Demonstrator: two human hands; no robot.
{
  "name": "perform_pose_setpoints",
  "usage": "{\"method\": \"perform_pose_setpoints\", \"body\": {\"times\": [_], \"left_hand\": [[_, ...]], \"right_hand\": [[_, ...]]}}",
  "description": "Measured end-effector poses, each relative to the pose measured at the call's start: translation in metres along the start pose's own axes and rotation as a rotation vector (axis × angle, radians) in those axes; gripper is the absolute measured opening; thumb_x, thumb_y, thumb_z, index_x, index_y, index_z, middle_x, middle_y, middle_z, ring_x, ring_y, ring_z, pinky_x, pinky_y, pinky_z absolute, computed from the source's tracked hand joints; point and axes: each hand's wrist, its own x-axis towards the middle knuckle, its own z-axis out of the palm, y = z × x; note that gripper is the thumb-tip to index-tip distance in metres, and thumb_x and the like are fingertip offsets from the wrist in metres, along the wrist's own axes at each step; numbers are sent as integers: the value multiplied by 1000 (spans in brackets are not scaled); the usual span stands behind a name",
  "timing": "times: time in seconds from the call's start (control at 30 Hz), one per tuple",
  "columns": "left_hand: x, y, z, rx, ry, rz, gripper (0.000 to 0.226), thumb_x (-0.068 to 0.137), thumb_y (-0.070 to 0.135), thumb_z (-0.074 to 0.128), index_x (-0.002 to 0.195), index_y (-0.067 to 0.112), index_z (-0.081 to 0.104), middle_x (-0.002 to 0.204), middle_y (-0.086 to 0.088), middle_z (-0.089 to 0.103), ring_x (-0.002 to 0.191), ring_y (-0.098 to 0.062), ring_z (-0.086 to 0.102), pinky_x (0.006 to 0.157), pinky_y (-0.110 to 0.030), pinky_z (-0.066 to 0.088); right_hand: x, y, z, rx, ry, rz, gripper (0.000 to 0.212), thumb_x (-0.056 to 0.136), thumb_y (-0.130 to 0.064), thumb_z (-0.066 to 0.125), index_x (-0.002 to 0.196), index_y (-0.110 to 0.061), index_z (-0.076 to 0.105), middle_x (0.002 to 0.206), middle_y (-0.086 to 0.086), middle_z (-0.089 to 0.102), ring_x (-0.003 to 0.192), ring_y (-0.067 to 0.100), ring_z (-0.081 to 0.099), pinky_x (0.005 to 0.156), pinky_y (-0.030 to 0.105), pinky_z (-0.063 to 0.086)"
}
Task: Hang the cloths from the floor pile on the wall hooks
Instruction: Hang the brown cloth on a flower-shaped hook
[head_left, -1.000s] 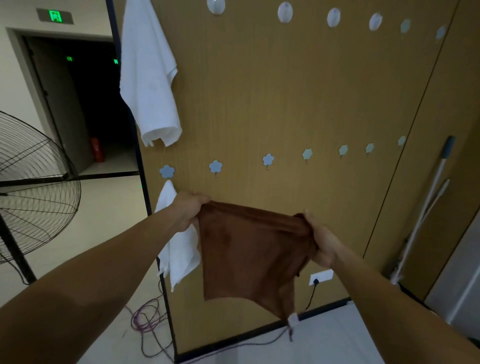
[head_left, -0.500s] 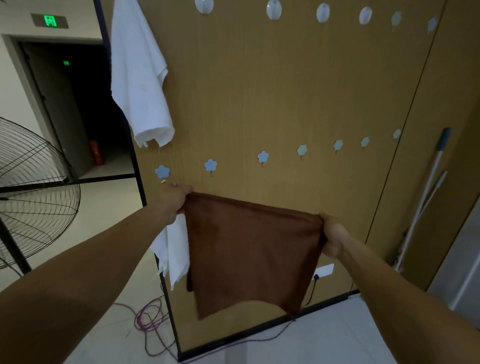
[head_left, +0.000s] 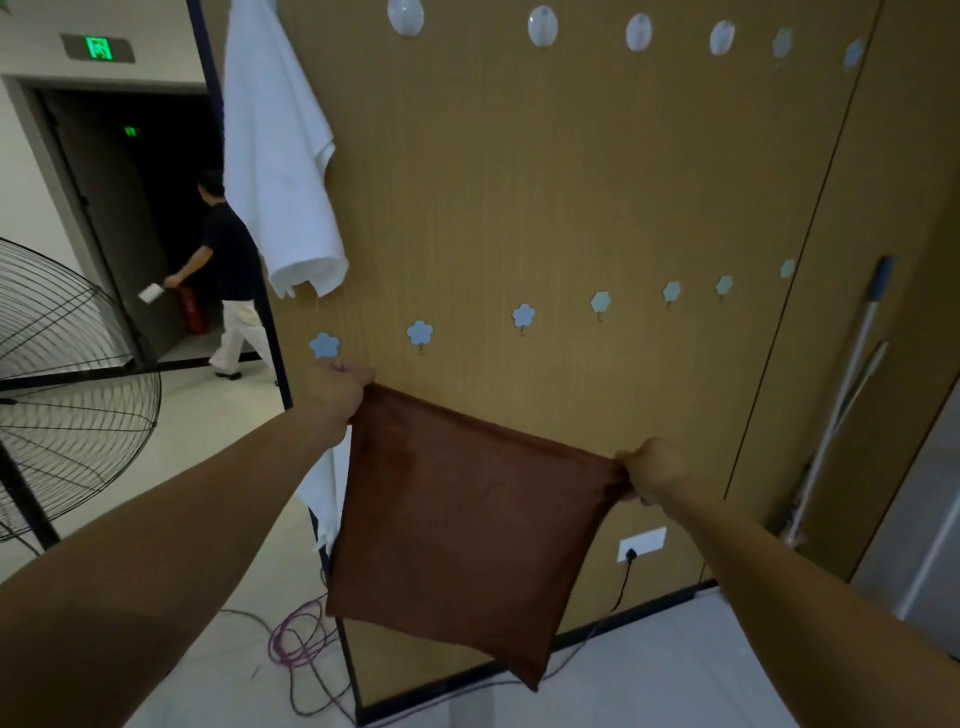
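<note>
Brown cloth: gripping top corners, left hand, right hand, stretching edge taut for flower hook above my left grip.

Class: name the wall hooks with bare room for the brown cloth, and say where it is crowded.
Free: the lower hooks from the second flower hook rightward to the mop. Crowded: the left edge, where the white towel and small white cloth hang.
</note>
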Motion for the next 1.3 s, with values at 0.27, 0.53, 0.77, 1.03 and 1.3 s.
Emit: {"method": "perform_pose_setpoints", "body": {"times": [0.27, 0.53, 0.77, 1.03, 1.3], "left_hand": [[5, -4, -24, 108, -7, -121, 27, 86, 17, 69, 105, 3, 56, 96, -16, 57, 77, -25, 57, 55, -33, 51], [3, -13, -27, 85, -94, -249, 25, 88, 16, 67, 105, 5, 52, 83, -10, 56, 68, -20, 56, 48, -31, 46], [0, -11, -25, 61, -395, -340, 33, 89, 38, 65, 109, 14, 56, 105, -9, 66, 90, -22, 65, 65, -35, 53], [-9, -7, -21, 304, -673, -270, 63, 70, 54, 73, 110, 5, 67, 107, -12, 70, 99, -23, 67, 81, -33, 55], [-12, -6, -12, 582, -767, -67, 39, 72, 39, 82, 94, 8, 71, 83, 2, 71, 80, -14, 64, 79, -32, 52]], "right_hand": [[-7, -19, -18, 1000, -124, -50, 22, 98, -23, 55, 114, -9, 59, 98, 4, 64, 86, 17, 60, 73, 30, 48], [-13, -22, -20, 802, 78, -92, 12, 94, -24, 61, 102, -17, 67, 104, -1, 63, 95, 16, 56, 97, 46, 46], [-14, -16, -29, 749, -97, -198, 28, 79, -20, 78, 104, -12, 66, 99, -3, 67, 92, 10, 61, 78, 25, 45], [-1, -13, -35, 480, 135, -229, 32, 73, -8, 82, 100, -4, 66, 93, 6, 65, 73, 11, 59, 63, 18, 49], [21, -11, -41, 245, 212, -297, 16, 77, -22, 79, 79, -13, 67, 78, 4, 68, 71, 20, 64, 54, 26, 46]]}}
